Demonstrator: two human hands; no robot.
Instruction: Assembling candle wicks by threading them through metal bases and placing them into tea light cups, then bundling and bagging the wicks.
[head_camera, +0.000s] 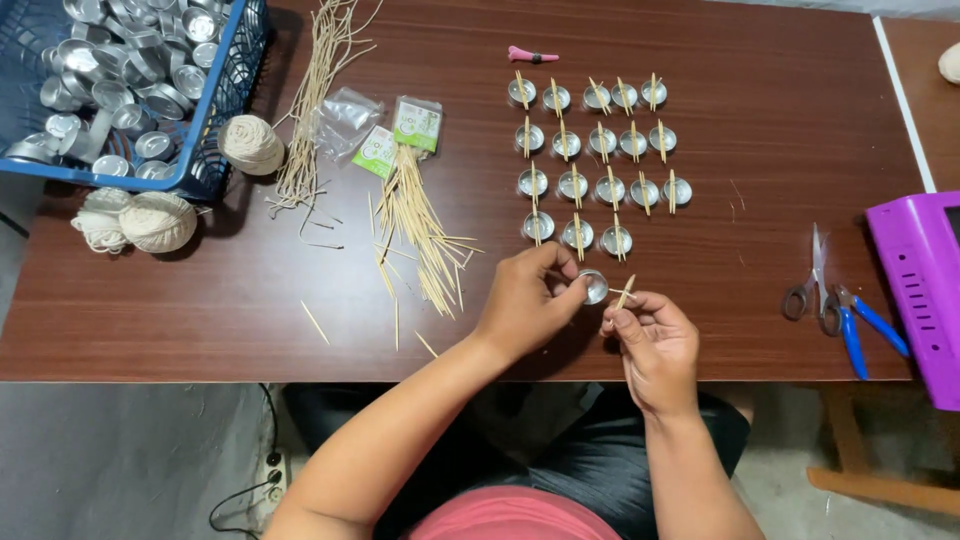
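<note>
Close to the near edge of the brown bench (200, 330), the left hand (525, 300) pinches a small metal cup (594, 287) between thumb and fingertips, held just above the wood. The right hand (655, 340) is closed on a short wooden stick (624, 294) whose tip sits just beside the cup's rim. The two hands are nearly touching, with bare wood around them along the front edge.

Left of the hands lies a loose fan of sticks (420, 235), some strays reaching towards the near edge. To the right, scissors (815, 285) and blue-handled pliers (860, 330) lie near a purple case (920, 290) that overhangs the right edge.

Just beyond the hands stand rows of finished cups (595, 160), each with a stick across it, with a clear strip of wood on either side. Further left sit balls of twine (140, 220), and a blue basket (225, 110) of empty cups fills the far left corner.
</note>
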